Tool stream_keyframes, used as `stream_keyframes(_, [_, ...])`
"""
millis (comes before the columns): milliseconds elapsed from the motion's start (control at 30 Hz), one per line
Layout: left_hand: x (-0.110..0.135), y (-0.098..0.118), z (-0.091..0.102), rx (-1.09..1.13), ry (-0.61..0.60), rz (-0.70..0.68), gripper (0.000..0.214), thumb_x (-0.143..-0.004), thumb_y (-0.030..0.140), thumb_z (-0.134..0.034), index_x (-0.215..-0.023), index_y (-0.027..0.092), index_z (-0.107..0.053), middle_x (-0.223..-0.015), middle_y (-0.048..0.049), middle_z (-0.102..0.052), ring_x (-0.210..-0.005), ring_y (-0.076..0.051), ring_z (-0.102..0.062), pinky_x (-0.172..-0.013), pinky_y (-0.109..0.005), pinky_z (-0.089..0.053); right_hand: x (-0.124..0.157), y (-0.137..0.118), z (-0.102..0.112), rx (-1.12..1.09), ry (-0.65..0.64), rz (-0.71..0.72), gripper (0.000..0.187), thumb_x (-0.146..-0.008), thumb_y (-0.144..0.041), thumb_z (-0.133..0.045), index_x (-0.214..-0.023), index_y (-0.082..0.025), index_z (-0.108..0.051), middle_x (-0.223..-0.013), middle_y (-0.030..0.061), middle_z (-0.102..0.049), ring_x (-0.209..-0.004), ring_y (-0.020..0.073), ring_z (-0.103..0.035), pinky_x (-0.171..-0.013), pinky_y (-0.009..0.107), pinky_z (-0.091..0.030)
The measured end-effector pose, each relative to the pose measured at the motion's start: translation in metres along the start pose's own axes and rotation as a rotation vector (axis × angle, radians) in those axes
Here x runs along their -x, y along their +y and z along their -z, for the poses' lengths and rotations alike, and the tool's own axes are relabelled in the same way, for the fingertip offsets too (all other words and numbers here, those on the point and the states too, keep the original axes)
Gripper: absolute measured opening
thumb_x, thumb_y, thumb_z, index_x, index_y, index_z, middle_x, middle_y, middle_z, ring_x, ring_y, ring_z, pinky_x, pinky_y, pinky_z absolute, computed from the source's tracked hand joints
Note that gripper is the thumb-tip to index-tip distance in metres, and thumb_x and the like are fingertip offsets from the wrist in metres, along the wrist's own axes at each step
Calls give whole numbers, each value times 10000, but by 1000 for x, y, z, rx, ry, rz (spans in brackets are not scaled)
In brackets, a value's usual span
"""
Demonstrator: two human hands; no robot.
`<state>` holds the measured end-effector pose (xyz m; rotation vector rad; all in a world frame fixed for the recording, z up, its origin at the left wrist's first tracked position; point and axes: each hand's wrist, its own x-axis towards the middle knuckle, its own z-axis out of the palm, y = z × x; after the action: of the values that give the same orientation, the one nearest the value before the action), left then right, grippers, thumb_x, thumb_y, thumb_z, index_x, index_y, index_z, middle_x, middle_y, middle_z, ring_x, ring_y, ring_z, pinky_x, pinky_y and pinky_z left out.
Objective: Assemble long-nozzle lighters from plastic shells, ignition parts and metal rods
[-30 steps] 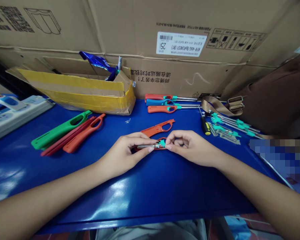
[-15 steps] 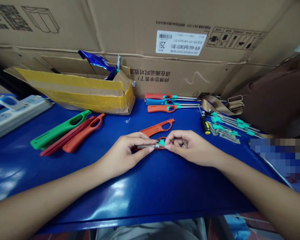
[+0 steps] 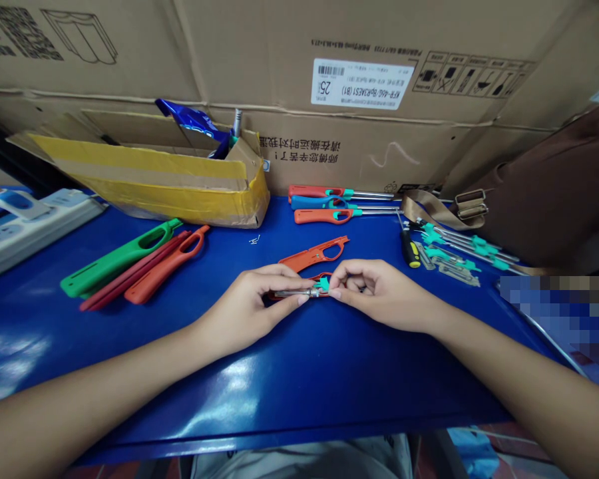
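Note:
My left hand [image 3: 252, 303] is closed, thumb and fingers around a slim clear lighter fuel tank [image 3: 294, 293] with a metal valve at its right end. Close by the valve is a teal trigger piece [image 3: 323, 284]. Under these parts lies an orange lighter shell half, mostly covered by my hands. The fingertips of my right hand [image 3: 379, 289] pinch together at the right of the valve; what they grip is hidden. Just beyond my hands rests another orange shell half [image 3: 309, 256] with its inner side up.
Green, dark red and orange handle shells [image 3: 167, 266] lie at left. Three assembled lighters [image 3: 324, 216] are at the back, beside a screwdriver [image 3: 410, 249] and several metal rods with teal parts [image 3: 484, 246]. A yellow-taped box [image 3: 180, 199] and a power strip [image 3: 34, 226] stand left.
The clear tank and its valve have shifted very slightly between my fingers. Both hands keep the same place and grip.

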<state>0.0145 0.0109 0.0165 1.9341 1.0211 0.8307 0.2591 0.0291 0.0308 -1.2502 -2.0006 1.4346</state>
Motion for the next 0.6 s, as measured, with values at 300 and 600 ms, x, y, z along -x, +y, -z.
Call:
stream_keyframes(300, [0, 0, -2, 19, 3, -13, 251, -917, 219, -685, -1145, 231, -789, -1011, -53, -750, -882, -165, -695, -828, -271, -558, -1, -2, -2, 9, 3, -1, 246, -900, -387, -640, -895, -147, -692, -599, -64, -438, -527, 78, -345, -489, 230, -255])
stream_keyframes(600, [1, 0, -5, 42, 17, -17, 235, -910, 206, -694, -1119, 235, -797, -1002, -49, -757, -909, -172, -710, -843, -279, -562, -1, -1, -4, 7, 13, -16, 243, -878, -383, -653, -870, -148, -710, -585, -59, -452, -512, 76, -324, -476, 235, -240])
